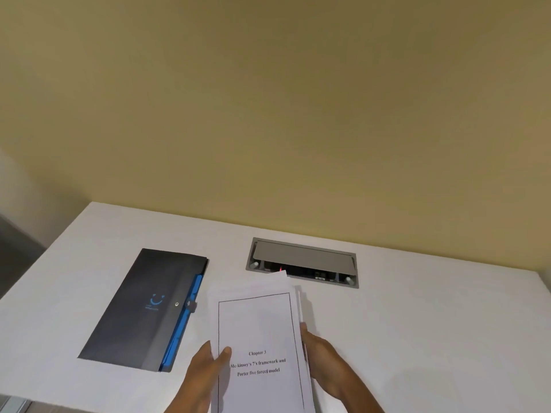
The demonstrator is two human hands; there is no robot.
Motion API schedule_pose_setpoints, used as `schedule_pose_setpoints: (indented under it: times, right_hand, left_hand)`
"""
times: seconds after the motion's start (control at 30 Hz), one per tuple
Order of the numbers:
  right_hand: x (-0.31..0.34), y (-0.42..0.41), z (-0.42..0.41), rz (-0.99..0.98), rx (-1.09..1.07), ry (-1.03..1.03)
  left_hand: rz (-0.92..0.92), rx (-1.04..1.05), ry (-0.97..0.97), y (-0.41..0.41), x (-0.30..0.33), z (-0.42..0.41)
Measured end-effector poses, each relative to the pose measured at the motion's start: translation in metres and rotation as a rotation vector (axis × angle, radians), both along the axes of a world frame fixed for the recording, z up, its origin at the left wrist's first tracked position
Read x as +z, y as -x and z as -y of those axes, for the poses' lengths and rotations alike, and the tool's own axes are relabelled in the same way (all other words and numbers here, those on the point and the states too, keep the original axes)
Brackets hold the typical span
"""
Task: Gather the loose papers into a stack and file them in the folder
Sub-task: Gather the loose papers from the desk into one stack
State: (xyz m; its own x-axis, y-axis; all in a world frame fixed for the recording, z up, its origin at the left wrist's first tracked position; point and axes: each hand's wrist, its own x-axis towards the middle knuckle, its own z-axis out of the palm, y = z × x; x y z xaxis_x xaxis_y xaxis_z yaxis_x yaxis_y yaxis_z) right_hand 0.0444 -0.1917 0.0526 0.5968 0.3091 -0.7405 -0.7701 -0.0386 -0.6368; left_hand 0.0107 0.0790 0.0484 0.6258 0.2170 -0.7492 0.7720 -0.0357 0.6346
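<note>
A stack of white papers (256, 323) stands raised off the white desk (417, 323), its top sheet printed with a black border and a chapter title. My left hand (205, 374) grips the stack's left edge, thumb over the front page. My right hand (325, 362) holds the right edge from behind. Several sheets at the top and right of the stack are not lined up. A dark grey folder (143, 305) with blue inner tabs and a snap button lies shut and flat on the desk, just left of the papers.
A grey recessed cable and socket box (301, 257) with a half-raised lid sits in the desk behind the papers. A yellow-beige wall (268, 114) stands at the desk's far edge. The desk's left edge drops to a dark floor.
</note>
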Motion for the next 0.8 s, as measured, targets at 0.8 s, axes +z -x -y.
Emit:
schedule_pose_setpoints:
  times: [0.8]
  right_hand:
    - [0.019, 0.034, 0.006, 0.527, -0.616, 0.35]
  left_hand:
    - [0.526, -0.015, 0.024, -0.019, 0.036, 0.112]
